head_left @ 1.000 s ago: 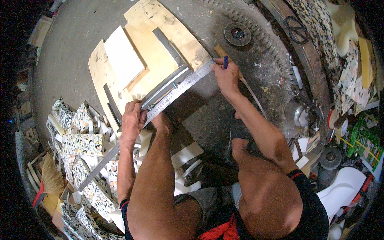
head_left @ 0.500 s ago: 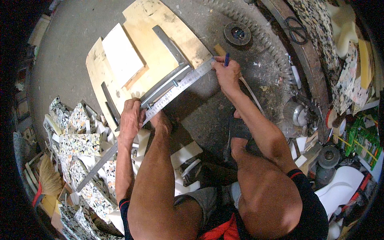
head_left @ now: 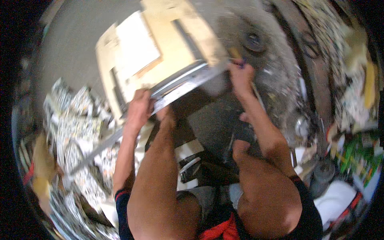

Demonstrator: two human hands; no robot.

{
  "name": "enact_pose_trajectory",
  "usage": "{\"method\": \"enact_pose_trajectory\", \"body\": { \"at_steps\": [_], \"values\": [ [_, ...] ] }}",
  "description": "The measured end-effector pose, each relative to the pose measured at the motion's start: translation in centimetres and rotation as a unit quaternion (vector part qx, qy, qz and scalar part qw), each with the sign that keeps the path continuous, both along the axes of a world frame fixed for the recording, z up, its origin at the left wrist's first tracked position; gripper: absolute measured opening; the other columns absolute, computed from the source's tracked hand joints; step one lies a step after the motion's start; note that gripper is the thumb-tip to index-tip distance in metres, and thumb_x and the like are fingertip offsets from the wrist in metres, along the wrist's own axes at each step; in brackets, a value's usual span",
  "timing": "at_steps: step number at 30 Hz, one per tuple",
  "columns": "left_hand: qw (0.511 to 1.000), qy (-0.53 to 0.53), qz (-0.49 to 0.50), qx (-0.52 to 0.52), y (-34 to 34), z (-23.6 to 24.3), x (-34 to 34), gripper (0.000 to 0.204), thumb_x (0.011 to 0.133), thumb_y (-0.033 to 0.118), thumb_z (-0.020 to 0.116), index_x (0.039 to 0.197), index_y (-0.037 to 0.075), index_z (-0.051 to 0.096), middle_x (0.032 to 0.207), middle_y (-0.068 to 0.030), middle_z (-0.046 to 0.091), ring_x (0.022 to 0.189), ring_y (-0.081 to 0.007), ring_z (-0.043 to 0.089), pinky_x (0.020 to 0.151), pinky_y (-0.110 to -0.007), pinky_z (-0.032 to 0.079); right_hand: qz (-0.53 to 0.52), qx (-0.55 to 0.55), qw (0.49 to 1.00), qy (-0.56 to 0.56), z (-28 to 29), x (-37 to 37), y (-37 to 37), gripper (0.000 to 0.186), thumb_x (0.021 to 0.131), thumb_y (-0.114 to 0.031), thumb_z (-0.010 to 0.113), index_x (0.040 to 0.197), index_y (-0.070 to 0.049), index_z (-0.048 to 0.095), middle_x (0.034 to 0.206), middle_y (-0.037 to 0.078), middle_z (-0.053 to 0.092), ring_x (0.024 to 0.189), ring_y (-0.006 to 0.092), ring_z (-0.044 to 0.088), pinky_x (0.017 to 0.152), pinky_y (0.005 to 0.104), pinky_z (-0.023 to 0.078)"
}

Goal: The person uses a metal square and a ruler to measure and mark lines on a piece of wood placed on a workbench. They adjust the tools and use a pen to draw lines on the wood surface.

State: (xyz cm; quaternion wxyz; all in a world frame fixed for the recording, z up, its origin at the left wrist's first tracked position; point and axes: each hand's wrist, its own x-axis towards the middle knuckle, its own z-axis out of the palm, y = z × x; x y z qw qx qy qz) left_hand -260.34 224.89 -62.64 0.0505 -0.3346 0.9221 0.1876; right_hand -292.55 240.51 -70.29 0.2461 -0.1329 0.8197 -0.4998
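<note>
Your left hand [head_left: 139, 107] grips long metal ruler [head_left: 188, 90] along near edge of wooden board [head_left: 170, 52]. Your right hand [head_left: 242, 76], holding blue pen [head_left: 240, 63], at ruler's right end. Speckled foam scraps [head_left: 78, 130] heaped left.

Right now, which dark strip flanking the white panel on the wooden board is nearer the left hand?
The left dark strip: its lower end sits close to the left hand; the right dark strip is farther off, beyond the white panel.

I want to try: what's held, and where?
A metal ruler: left hand partway along, right hand at its right end. Right also holds a blue pen; where, unclear.
</note>
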Motion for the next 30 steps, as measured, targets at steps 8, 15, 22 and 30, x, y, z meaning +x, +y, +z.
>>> {"method": "enact_pose_trajectory", "body": {
  "at_steps": [8,15,22,30],
  "values": [
    [0.908,0.188,0.368,-0.073,10.3,3.0,5.0,0.024,0.089,0.020,0.072,0.082,0.002,0.058,0.080,-0.0130,0.063,0.073,-0.0267,0.062,0.062,-0.040,0.049,0.039,-0.105,0.953,-0.283,3.1,-0.7,5.3,0.018,0.095,-0.010,0.066,0.111,-0.006,0.059,0.079,-0.003,0.057,0.061,0.0052,0.048,0.048,0.0210,0.035],
    [0.630,0.294,0.706,0.132,14.7,1.5,12.5,0.039,0.089,0.035,0.077,0.076,0.004,0.057,0.070,-0.0041,0.061,0.059,-0.0127,0.057,0.056,-0.030,0.052,0.067,-0.075,0.947,-0.306,7.1,-2.0,8.9,0.015,0.094,-0.006,0.067,0.098,-0.013,0.054,0.077,-0.003,0.056,0.058,0.0069,0.049,0.047,0.0210,0.038],
    [0.386,0.598,0.605,0.356,12.1,1.0,11.0,0.019,0.097,0.019,0.068,0.104,0.003,0.061,0.096,-0.0095,0.069,0.089,-0.0209,0.070,0.068,-0.038,0.063,0.119,0.002,0.939,-0.321,3.8,-2.9,8.4,0.016,0.093,-0.008,0.069,0.100,-0.014,0.055,0.085,0.004,0.067,0.058,0.0081,0.051,0.044,0.0212,0.038],
    [0.585,0.590,0.528,0.176,10.9,12.9,11.7,0.020,0.095,0.013,0.067,0.110,0.002,0.061,0.094,-0.0091,0.069,0.079,-0.0185,0.070,0.067,-0.034,0.063,0.170,0.151,0.905,-0.359,10.7,-2.1,5.6,0.027,0.093,-0.017,0.073,0.111,-0.017,0.052,0.088,0.009,0.070,0.056,0.0089,0.052,0.043,0.0239,0.038]
  ]
}}
